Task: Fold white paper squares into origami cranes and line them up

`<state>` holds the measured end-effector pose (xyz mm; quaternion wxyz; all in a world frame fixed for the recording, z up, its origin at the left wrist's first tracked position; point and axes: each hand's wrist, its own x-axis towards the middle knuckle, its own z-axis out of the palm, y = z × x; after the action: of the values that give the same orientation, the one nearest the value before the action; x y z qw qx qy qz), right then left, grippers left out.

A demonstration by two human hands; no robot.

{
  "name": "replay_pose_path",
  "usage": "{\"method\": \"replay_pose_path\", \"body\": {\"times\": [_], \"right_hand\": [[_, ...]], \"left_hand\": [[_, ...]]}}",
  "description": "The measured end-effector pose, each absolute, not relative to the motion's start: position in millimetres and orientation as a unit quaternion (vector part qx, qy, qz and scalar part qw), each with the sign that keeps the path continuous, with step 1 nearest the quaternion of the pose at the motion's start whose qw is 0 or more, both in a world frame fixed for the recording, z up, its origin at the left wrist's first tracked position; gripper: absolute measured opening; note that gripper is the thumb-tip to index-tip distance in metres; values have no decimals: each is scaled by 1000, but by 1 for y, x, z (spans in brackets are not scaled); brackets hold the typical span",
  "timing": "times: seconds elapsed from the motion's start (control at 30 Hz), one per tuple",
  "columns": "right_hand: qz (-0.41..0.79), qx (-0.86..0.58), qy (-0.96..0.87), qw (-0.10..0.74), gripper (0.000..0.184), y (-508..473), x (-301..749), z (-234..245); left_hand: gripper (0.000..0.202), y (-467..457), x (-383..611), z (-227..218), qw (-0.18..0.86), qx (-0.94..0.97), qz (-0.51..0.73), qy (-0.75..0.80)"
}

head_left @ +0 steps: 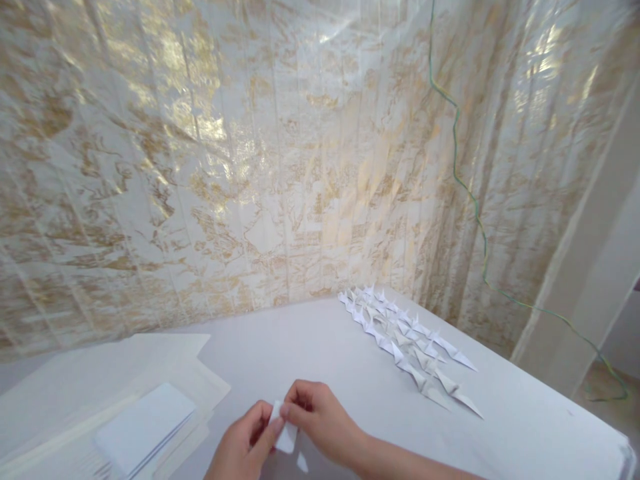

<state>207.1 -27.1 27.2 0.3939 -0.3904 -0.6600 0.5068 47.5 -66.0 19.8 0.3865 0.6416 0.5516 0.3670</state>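
Observation:
A small folded piece of white paper (pixel 287 437) is pinched between my two hands above the front part of the table. My left hand (pixel 245 440) grips its left side with thumb and fingers. On the upper right edge, my right hand (pixel 320 417) closes its thumb and fingertips on the same paper. Just below the folded piece, a small white pointed shape (pixel 302 461) shows; whether it joins the paper I cannot tell. The fingers hide part of the folds.
Several folded white paper cranes (pixel 395 340) stand in rows at the back right of the white table (pixel 280 347). Stacked paper sheets (pixel 165 353) and a white block-like pad (pixel 147 427) lie at left. Behind hangs patterned plastic sheeting (pixel 260 167), with a green wire (pixel 456 153) at right.

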Motion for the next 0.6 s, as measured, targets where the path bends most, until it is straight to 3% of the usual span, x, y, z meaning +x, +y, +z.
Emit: {"method": "replay_pose_path", "body": {"times": [0.1,0.23,0.4,0.6], "right_hand": [[538,-359,-665,374,11,-11,209,31],[563,-324,-671,358,35,4,210,36],[593,-368,-634,332,37,20,202,27],[642,-381,-609,269,55,33,190,12]], "left_hand": [[39,-51,43,34,386,650,357,549],[41,-33,39,42,376,653,353,555],[47,-12,36,24,388,646,349,558],[43,1,28,10,394,641,335,567]]}}
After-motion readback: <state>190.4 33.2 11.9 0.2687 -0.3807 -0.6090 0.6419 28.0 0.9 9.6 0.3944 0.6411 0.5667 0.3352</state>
